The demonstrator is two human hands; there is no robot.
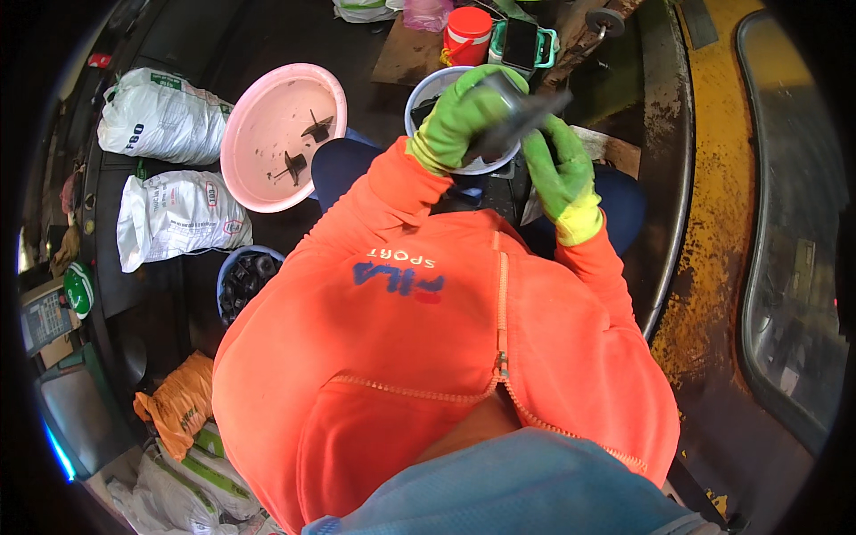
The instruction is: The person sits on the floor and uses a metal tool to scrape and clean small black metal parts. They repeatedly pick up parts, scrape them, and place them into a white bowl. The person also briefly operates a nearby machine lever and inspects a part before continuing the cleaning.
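Both my hands wear green gloves and are raised in front of my chest. My left hand (459,120) is closed round a dark flat piece (513,123), smeared by motion, so its exact kind cannot be made out. My right hand (562,169) has its fingers bent against the piece's right end. Beneath them stands a pale lavender basin (415,100), partly hidden by my hands, with dark pieces inside. To the left, a pink basin (242,143) holds a black piece with thin prongs (293,168) and another like it (318,129).
White sacks (165,116) lie at the left, near a blue tub (223,278) of black parts. An orange bag (181,401) is lower left. Beyond my hands are a red-and-white jug (468,37) and a green basket (546,46). A rusty yellow machine frame (713,178) borders the right.
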